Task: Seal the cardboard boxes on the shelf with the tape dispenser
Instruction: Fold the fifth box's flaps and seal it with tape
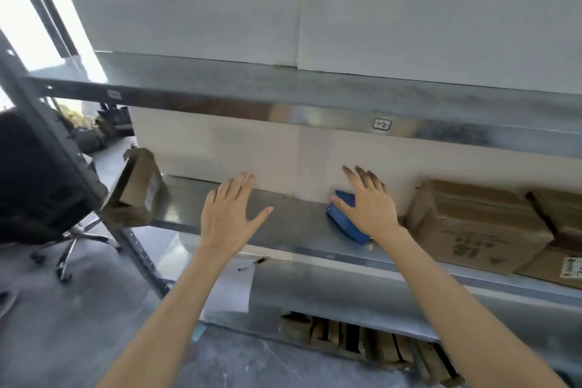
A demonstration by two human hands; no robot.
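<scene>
1. The metal shelf point(293, 227) is stretching out under both my hands, and I am reaching onto it with bare forearms.
2. A large cardboard box point(472, 230) is sitting on the shelf just to the right of my right hand. A dark strip point(540, 214) is running over its top, beyond my right hand. I am judging that to be tape already laid, though I cannot tell whether the seam is fully closed.
3. A small cardboard box point(143, 189) is leaning, tilted, at the shelf's end, well to the left of my left hand. It is blurred, so I cannot tell whether it is sealed.
4. My left hand point(225, 217) is hovering flat over bare shelf, wide open with fingers straight and thumb spread, holding nothing.
5. My right hand point(373, 211) is spreading wide too, fingers straight and pointing toward the back wall, not yet curling round anything.
6. The blue tape dispenser point(345, 227) is lying on the shelf directly under my right palm and thumb, between my two hands. Whether my skin is touching it, I cannot tell.
7. As I am judging it, sealing is paused: I am only picking up the tool, and taping the remaining boxes is left.
</scene>
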